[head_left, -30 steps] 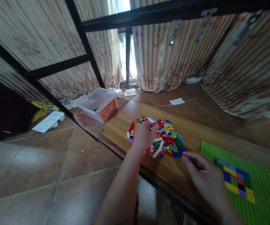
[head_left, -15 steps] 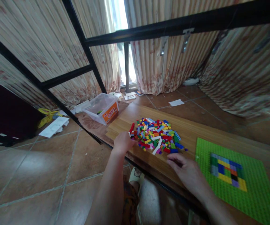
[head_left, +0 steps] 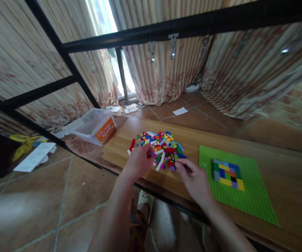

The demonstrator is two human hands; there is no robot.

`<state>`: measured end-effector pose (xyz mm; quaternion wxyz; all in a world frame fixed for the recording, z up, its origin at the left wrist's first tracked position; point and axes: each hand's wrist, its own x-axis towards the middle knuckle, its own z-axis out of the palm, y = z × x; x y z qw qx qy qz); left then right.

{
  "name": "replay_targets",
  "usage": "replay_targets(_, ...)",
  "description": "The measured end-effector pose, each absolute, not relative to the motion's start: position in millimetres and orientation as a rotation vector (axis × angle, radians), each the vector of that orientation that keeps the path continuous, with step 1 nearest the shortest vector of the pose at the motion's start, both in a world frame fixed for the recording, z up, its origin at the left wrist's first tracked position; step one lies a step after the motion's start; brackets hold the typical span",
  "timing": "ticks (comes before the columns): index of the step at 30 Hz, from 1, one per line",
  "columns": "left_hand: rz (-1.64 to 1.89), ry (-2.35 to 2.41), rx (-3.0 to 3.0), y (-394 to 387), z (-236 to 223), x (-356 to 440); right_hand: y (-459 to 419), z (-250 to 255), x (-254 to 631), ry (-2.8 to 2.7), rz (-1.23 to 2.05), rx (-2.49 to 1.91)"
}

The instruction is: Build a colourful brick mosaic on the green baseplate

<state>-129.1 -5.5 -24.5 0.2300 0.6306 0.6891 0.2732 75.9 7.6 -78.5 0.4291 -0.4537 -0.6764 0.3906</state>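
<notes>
Lying between and just beyond the hands (head_left: 139,162) (head_left: 195,177) are colourful bricks (head_left: 162,141).

Left hand (head_left: 138,162) and right hand (head_left: 195,178) now closer in on the brick pile (head_left: 163,140).
Half a second ago, the left hand was at the pile's near left edge; it has shifted rightward, a purple brick (head_left: 153,154) now showing by its fingertips. The right hand has moved forward to the near edge. The view has swung right.
</notes>
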Motion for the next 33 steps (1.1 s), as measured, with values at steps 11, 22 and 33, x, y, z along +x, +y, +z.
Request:
replay_targets(11, 0.891, 1.561, 1.792, -2, -25, -58, 13, -62, 76, -1.326, 1.267, -1.013)
replay_targets(22, 1.042, 1.466, 1.610, 3, -38, -58, 17, -63, 74, -1.081, 1.389, -0.984)
replay_targets(33, 1.310, 1.727, 1.305, 19, -35, -117, 47, -89, 71, -1.451, 0.924, -1.241)
